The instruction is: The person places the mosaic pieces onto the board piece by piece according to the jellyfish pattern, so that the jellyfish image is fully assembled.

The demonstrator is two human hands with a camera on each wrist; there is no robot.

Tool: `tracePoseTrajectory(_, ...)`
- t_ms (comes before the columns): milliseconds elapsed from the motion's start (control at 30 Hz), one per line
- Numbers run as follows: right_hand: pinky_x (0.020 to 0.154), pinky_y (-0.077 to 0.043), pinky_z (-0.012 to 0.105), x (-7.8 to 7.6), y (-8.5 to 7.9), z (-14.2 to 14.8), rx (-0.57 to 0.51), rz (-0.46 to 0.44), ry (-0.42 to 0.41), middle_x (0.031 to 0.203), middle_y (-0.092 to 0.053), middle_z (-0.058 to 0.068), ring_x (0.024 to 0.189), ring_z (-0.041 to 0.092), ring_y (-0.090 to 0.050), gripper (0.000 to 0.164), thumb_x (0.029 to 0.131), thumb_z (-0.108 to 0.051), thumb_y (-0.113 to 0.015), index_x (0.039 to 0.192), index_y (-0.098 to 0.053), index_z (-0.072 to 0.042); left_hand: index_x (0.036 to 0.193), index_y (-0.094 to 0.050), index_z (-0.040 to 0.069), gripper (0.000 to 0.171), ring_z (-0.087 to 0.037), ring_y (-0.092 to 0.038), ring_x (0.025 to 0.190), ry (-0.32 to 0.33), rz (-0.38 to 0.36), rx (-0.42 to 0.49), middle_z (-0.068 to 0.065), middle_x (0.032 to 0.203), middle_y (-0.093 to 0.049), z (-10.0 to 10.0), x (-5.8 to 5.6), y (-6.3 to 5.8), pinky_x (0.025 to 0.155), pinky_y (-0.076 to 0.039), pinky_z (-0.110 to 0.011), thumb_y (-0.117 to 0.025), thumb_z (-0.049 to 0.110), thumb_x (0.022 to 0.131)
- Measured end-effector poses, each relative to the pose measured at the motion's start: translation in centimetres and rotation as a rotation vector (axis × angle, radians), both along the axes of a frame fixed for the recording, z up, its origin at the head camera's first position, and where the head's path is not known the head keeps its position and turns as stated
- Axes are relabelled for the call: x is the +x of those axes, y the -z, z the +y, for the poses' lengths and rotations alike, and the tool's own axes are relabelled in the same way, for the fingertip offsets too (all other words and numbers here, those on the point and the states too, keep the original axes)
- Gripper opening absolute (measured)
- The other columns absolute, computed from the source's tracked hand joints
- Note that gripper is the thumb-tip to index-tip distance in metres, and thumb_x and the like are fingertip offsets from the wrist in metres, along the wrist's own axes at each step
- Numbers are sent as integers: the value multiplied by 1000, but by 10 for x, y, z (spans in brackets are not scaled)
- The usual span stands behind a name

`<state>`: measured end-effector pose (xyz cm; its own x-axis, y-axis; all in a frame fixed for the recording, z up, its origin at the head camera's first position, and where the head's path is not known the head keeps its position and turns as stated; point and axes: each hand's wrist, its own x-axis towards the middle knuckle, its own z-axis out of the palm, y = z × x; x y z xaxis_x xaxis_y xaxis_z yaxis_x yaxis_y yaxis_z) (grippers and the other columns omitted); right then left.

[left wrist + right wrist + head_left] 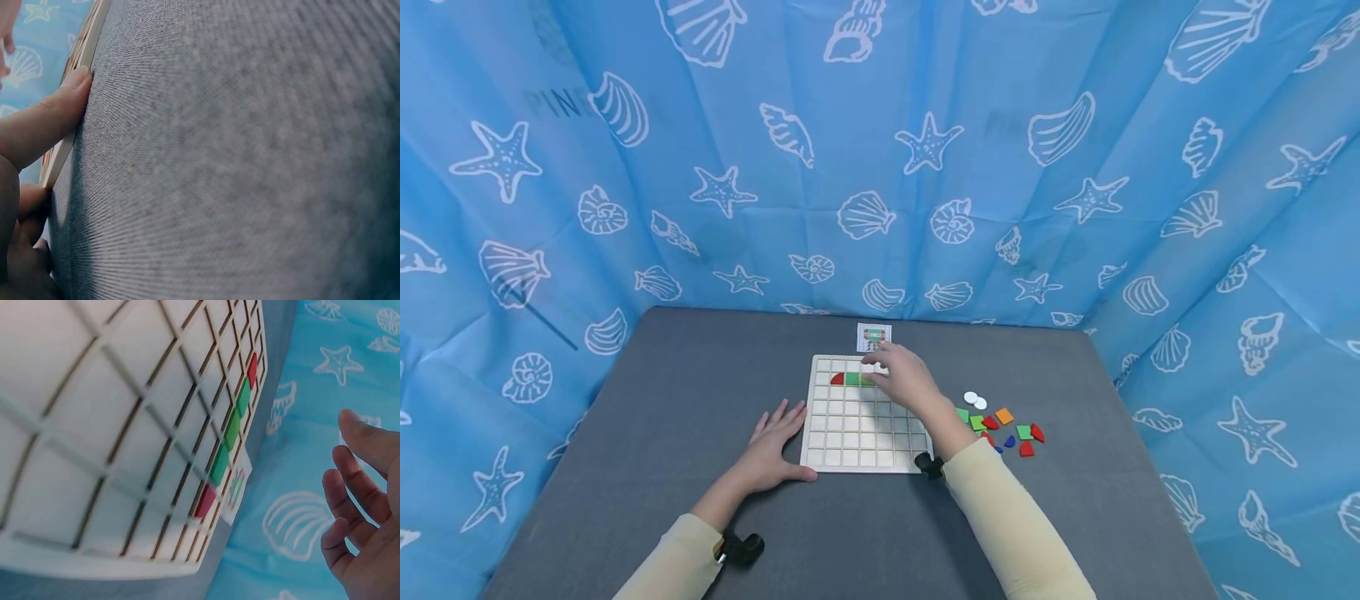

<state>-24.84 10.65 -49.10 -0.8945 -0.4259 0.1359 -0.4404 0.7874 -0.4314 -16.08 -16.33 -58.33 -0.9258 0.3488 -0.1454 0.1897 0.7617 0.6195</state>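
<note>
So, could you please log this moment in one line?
left hand: touching board | right hand: over board, empty | tiles: red, three green, red in row

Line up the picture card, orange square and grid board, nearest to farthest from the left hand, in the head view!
1. Grid board: against the left hand.
2. Picture card: beyond the board.
3. Orange square: right of the board.

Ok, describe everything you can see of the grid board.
The grid board is a pale, squarish, wooden-looking panel divided into square cells. It lies flat on the grey table, a row of five pieces, red at both ends and green between, near its far edge. The left hand touches it at the near left corner; the right hand hovers above.
</note>
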Motion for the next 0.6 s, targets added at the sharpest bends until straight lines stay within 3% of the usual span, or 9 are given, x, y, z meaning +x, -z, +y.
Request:
tracePoseTrajectory(433, 79, -55, 45, 30, 20, 65, -41, -66, 230, 119, -69, 6, 100, 25, -65, 32, 90, -21, -78, 121, -74, -14, 160, -26, 13, 121, -32, -2, 158, -7, -1, 5, -4, 169, -20, 1, 2, 0, 124, -1, -58, -83, 66, 68)
tracePoseTrajectory(600, 87, -54, 51, 40, 28, 92, 1, -84, 318, 125, -67, 11, 109, 30, -63, 34, 91, -19, -77, 124, -73, -11, 161, -25, 14, 122, -32, -2, 158, -6, 1, -3, -3, 169, -19, 0, 2, 0, 124, -1, -57, -83, 66, 67)
